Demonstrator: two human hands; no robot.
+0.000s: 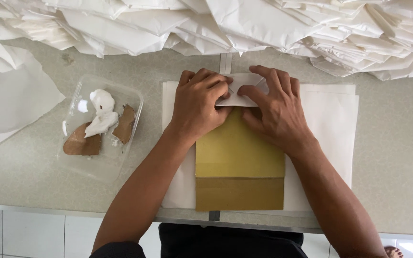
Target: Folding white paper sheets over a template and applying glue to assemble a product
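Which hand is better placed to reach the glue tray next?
Left, probably. The left hand sits on the side of the glue tray, while the right hand presses the white paper flap above the gold bag.

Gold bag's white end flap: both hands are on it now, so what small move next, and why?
Probably press the white folded flap flat and run the fingertips along its crease. Both the left hand and right hand already pinch it at the top of the gold paper bag, and the fold looks only partly flattened.
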